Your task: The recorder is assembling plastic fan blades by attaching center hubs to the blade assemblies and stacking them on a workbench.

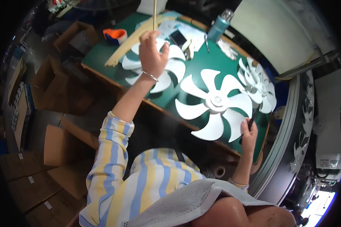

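My left hand is raised over a white fan blade wheel at the back left of the table. Its fingers are loosely bent, with the thumb apart from them. A thin wooden rod comes down to its fingertips; whether they touch it I cannot tell. My right hand is closed round a slim black tool, its kind unclear, at the table's right edge. Between my hands, a second white fan blade wheel lies flat with its hub up. More white fan blade wheels lie overlapped at the right.
The green table holds an orange tape dispenser, a phone-like dark device, a teal heat-gun-like tool and white gloves. Cardboard boxes stand at the left. A metal rail runs along the right.
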A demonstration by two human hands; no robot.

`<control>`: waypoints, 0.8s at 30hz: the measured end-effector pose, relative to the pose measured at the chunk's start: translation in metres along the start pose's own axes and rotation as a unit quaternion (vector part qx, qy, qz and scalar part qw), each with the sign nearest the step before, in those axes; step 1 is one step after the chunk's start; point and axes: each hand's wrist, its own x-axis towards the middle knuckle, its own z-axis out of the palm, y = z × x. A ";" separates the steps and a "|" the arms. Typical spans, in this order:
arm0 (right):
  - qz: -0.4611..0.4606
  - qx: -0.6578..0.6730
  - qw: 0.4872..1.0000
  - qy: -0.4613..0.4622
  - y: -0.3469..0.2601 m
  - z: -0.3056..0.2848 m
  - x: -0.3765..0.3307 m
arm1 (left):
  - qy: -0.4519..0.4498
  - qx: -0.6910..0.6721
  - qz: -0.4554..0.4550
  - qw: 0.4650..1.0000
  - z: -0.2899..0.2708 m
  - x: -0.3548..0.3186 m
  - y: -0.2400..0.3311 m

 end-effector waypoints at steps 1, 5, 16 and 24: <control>-0.016 0.040 0.999 0.028 -0.012 0.004 0.016 | 0.014 0.028 -0.004 1.000 -0.004 0.024 -0.009; -0.045 0.178 0.983 -0.010 -0.096 0.014 0.077 | -0.021 0.076 -0.049 0.996 0.007 0.089 -0.020; -0.153 0.386 0.881 -0.227 -0.317 0.106 0.206 | -0.097 -0.003 -0.087 0.991 0.033 0.100 -0.039; -0.172 0.403 0.813 -0.384 -0.343 0.114 0.270 | -0.110 0.019 -0.085 0.990 0.027 0.101 -0.035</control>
